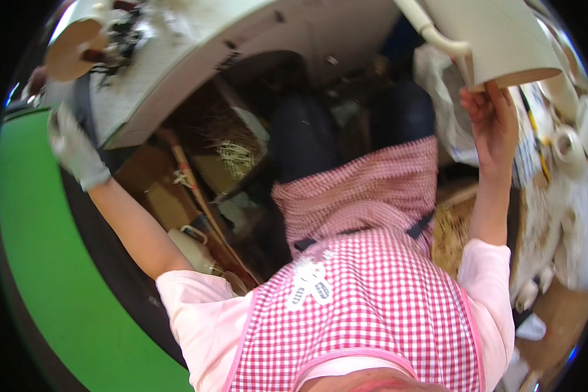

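Note:
My right hand [493, 124], bare, is raised at the upper right. Its fingertips pinch the lower rim of a large cream jug-like vessel [509, 39] with a tube-shaped handle on its left side. The vessel's upper part runs out of view. At the far left, my left hand [75, 147] wears a pale glove and reaches along the dark edge of a green surface [39, 215]. Its fingers look stretched out, somewhat blurred, with no object visible in them. Close above it, a cream vessel with a brownish round face [75, 49] lies on the white worktop [157, 59].
Below the worktop are cardboard, a wooden stick [193, 173], a heap of thin pale strips [235, 157] and a cream handled vessel [193, 248]. To the right lie clear plastic bags [441, 98] and several cream cylindrical parts [568, 147]. My knees are under the worktop.

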`<state>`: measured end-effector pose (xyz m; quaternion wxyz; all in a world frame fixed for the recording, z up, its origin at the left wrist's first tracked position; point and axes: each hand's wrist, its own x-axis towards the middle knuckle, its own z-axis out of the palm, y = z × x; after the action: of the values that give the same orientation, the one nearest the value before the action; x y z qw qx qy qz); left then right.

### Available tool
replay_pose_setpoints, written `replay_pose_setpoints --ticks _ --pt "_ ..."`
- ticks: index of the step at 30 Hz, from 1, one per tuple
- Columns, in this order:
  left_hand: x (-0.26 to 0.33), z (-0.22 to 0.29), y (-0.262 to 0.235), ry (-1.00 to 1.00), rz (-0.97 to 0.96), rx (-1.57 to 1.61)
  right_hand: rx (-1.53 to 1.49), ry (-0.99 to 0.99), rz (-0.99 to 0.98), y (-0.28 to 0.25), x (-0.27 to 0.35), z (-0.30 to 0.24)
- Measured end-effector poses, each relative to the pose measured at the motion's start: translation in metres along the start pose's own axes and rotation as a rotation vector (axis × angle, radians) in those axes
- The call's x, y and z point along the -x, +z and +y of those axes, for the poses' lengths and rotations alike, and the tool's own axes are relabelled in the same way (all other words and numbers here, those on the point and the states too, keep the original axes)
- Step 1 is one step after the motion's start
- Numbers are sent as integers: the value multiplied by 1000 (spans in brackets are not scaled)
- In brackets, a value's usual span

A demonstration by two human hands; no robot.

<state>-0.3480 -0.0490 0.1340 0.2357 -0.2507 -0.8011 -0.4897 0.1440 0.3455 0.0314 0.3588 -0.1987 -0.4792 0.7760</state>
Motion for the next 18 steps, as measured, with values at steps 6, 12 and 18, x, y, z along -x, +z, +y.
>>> replay_pose_setpoints --ticks 6,12,18 --pt "253 48 56 -137 -302 161 72 -63 332 -80 88 -56" --pt "352 79 91 -170 -544 414 58 -96 352 -91 128 -78" --pt "354 82 108 147 -540 202 -10 -34 337 -82 102 -45"
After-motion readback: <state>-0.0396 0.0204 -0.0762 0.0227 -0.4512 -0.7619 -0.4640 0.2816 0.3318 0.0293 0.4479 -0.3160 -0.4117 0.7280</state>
